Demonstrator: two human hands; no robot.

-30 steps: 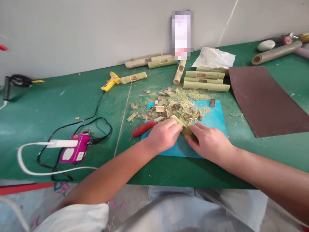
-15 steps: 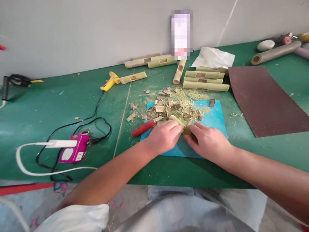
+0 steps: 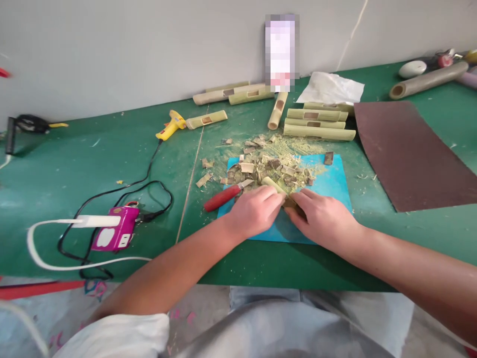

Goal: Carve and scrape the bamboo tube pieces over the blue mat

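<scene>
A short pale-green bamboo tube (image 3: 273, 184) slants between my hands over a blue mat (image 3: 331, 189). Closed on it, my left hand (image 3: 258, 209) has its fingertips near the tube's middle. My right hand (image 3: 323, 215) is wrapped round the lower right end, its fingers hiding most of that part. Something brown shows under the right thumb; what it is, I cannot make out. A red-handled knife (image 3: 223, 197) lies just left of my left hand, blade towards the bamboo chips (image 3: 274, 166) heaped beyond the tube.
Bamboo tubes with cut openings (image 3: 319, 131) lie at the back. A yellow glue gun (image 3: 171, 125) touches another tube. A brown sheet (image 3: 413, 159) lies right; a magenta power adapter (image 3: 116, 228) with cables sits left. A phone (image 3: 282, 52) leans on the wall.
The whole view has shifted very slightly. Both hands keep their hold on the bamboo tube, with hardly any visible movement.
</scene>
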